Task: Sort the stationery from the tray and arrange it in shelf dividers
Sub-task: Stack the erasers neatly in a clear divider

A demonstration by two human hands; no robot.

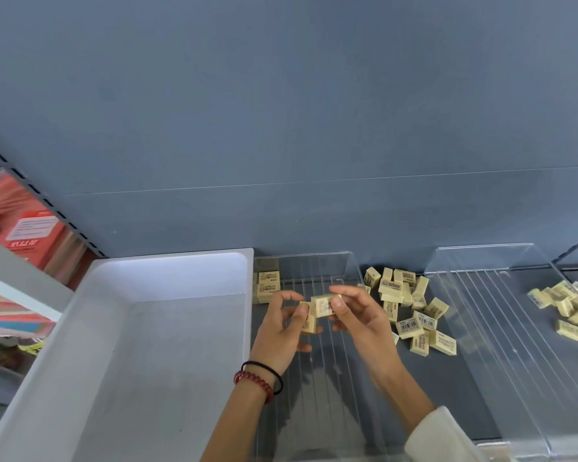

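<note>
My left hand point(281, 331) holds a small cream eraser point(309, 323) against its fingers. Beside it, my right hand point(357, 315) pinches another cream eraser point(322, 305) between thumb and fingers; the two erasers touch. Both hands hover over the grey shelf, in front of a clear shelf divider point(351, 265). Three erasers point(268, 286) stand stacked at the back left of that lane. A loose pile of erasers point(411, 305) lies to the right of the divider. The white tray point(121, 345) on the left shows only its bare bottom.
A second clear divider point(501, 295) leans to the right, with another pile of erasers point(571, 311) beyond it. Red and pink notebooks point(30, 235) fill the shelf at far left. A grey back wall point(281, 128) rises behind the shelf.
</note>
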